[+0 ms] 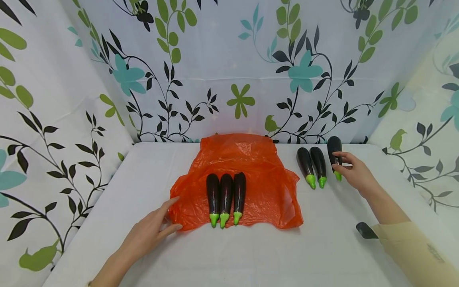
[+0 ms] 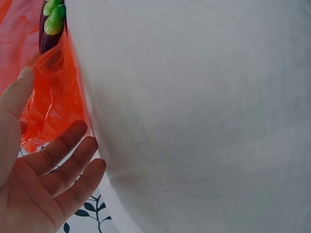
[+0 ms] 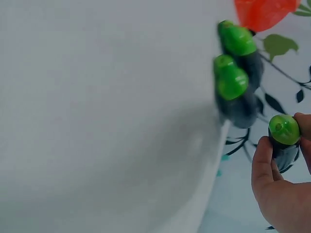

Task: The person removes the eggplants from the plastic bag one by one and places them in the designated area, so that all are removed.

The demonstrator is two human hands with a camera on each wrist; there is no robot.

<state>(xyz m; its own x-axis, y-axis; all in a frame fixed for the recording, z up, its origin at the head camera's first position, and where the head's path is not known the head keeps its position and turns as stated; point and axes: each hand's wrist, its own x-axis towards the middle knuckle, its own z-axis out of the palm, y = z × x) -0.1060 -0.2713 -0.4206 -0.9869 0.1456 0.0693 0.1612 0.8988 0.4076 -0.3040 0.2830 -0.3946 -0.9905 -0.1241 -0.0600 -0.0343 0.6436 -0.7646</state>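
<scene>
An orange-red plastic bag [image 1: 251, 191] lies flat on the white table, with three dark purple eggplants [image 1: 226, 193] side by side on it, green stem ends toward me. At the bag's left edge is my left hand [image 1: 152, 225], fingers spread and loosely bent, holding nothing; the left wrist view shows its palm beside the bag [image 2: 58, 92]. On the right, my right hand [image 1: 355, 171] pinches another eggplant [image 1: 334, 145] between thumb and fingers. Its green end [image 3: 284, 130] faces the camera in the right wrist view. Just left of it lie two more eggplants [image 1: 311, 163].
A white cloth covers the table [image 1: 251, 259]. Behind it and at both sides hang white curtains [image 1: 215, 44] printed with leaves, flowers and birds. A dark rounded piece [image 1: 366, 230] sticks out by the right sleeve [image 1: 405, 243].
</scene>
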